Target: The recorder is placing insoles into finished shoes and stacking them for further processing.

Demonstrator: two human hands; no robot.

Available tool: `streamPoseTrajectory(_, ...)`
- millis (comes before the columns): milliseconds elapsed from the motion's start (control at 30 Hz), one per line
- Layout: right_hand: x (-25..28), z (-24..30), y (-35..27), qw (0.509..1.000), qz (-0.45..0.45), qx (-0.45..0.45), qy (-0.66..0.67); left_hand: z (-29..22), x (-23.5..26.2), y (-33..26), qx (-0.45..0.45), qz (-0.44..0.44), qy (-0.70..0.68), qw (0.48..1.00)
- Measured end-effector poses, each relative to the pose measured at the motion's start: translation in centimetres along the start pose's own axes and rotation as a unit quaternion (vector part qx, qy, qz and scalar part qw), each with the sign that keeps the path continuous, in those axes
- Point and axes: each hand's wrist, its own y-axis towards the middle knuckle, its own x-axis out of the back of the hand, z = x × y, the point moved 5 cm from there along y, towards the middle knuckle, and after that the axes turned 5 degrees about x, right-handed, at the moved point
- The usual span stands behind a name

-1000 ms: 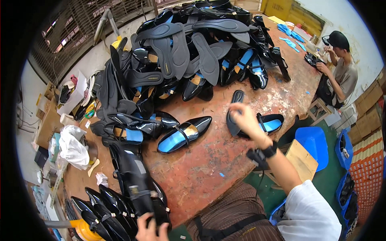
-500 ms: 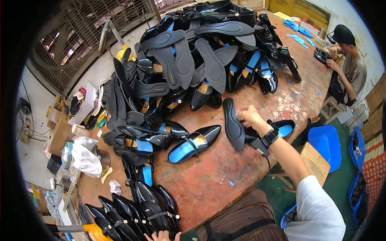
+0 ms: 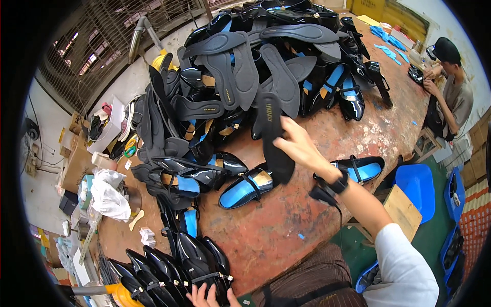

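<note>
My right hand (image 3: 302,144) is closed on a dark grey insole (image 3: 272,148), lifted above the table. The insole hides the toe of a black patent shoe (image 3: 239,190) with a blue lining and a strap. Beside my right wrist, another such shoe (image 3: 361,169) lies on the table. At the lower edge my left hand (image 3: 210,295) has its fingers apart at the end of a black pointed shoe (image 3: 200,263), one of several standing in a row. Part of this hand is cut off by the frame.
A large heap of black shoes and grey insoles (image 3: 227,79) covers the back of the table (image 3: 266,240). A white cloth bundle (image 3: 109,197) sits at left. Across the table at far right, a person (image 3: 450,87) handles a shoe. Blue bins (image 3: 413,189) stand on the floor.
My right hand has raised the insole off the table and carried it left, turning it over. My left hand has moved slightly forward onto the row of shoes.
</note>
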Motion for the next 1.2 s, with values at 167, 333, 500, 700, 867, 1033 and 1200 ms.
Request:
streamPoseTrajectory(167, -1.2, -3.6, 5.6, 0.974, 0.04, -0.192, -0.11, -3.2, -2.4, 2.0, -0.001, 0.134, -0.177, 0.975)
streamPoseTrajectory(333, 5.2, 4.5, 6.1, 0.968, 0.126, -0.157, 0.15, -3.3, -3.2, 1.7, -0.064, 0.158, -0.186, 0.968)
streamPoseTrajectory(500, 5.6, 12.4, -4.9, 0.905, 0.389, -0.053, 0.167, -4.5, -4.5, 1.8, -0.097, 0.158, -0.23, 0.955)
streamPoseTrajectory(700, 2.2, 9.1, -14.1, 0.901, 0.419, -0.09, -0.074, -5.0, -8.5, 1.7, -0.122, 0.273, -0.065, 0.952)
streamPoseTrajectory(867, 6.5, 9.4, -16.0, 0.93, 0.181, -0.254, 0.193, -2.4, -9.9, -0.5, -0.165, 0.362, -0.079, 0.914)
streamPoseTrajectory(1033, 6.9, 10.3, -18.7, 0.964, 0.177, -0.17, 0.103, -1.3, -10.6, -1.7, -0.179, 0.3, -0.162, 0.923)
streamPoseTrajectory(1200, 4.5, 11.3, -20.5, 0.939, 0.303, 0.021, -0.158, -0.4, -10.1, -3.6, -0.053, 0.196, -0.121, 0.972)
